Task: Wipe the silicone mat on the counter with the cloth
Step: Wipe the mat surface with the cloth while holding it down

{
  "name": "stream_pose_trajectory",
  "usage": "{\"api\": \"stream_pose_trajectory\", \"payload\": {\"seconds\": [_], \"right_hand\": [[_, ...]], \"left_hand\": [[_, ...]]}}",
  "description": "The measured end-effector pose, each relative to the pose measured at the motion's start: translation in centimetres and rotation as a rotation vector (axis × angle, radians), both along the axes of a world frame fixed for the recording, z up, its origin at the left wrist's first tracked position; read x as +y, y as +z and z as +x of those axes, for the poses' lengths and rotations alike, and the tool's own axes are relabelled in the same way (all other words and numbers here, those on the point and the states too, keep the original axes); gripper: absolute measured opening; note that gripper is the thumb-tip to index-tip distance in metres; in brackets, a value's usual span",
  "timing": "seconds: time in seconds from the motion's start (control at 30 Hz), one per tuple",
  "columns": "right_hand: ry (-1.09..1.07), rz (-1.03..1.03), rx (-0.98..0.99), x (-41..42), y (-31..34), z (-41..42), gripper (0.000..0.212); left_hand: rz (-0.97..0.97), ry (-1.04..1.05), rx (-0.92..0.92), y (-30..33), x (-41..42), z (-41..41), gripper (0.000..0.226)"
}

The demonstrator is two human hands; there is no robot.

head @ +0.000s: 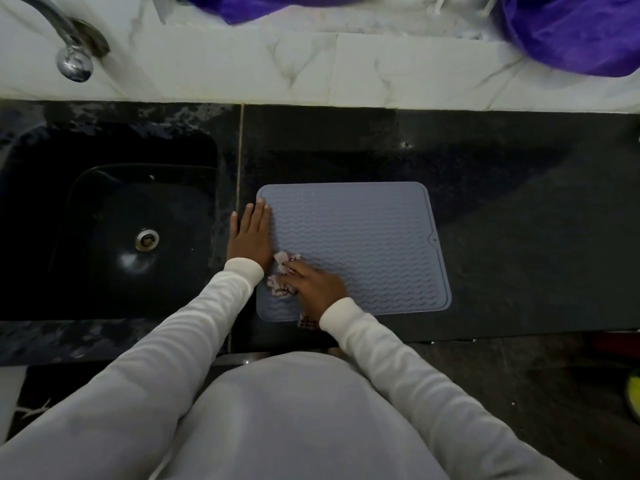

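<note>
Your right hand (317,289) presses the bunched pinkish checked cloth (282,277) onto the near-left corner of the grey-blue ribbed silicone mat (363,244) on the dark stone counter (502,202), fingers curled over it. Left hand (250,235) lies flat, fingers together, pinning the mat's left edge. Wiping looks underway; most of the mat likely remains.

Matt blue-grey silicone mat (360,247), wavy-ribbed; crumpled cloth (282,275); glossy speckled black stone counter (485,188); shiny chrome tap (71,53).
</note>
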State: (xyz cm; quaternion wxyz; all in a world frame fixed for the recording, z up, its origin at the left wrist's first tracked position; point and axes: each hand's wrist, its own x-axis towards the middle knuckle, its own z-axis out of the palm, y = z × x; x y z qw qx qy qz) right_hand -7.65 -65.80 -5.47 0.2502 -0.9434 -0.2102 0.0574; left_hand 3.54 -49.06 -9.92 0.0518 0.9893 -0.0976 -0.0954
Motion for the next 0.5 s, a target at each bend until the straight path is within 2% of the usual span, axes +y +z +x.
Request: {"api": "stream_pose_trajectory", "payload": {"seconds": [0.13,0.27,0.4,0.5], "right_hand": [[0.043,-0.116,0.082,-1.7,-1.2,-0.6,0.076],[-0.037,-0.139,0.082,-5.0,-0.7,-1.2,0.067],[-0.115,-0.193,0.107,-10.7,-0.4,-2.1,0.074],[-0.168,-0.204,0.092,-14.3,-0.3,-2.7,0.057]], "left_hand": [[0.019,0.012,-0.027,0.2,-0.1,-0.2,0.058],[0.011,0.014,-0.027,0.2,-0.2,-0.1,0.056],[0.013,0.011,-0.035,0.2,-0.1,-0.3,0.057],[0.022,0.011,-0.032,0.3,-0.2,-0.2,0.057]]}}
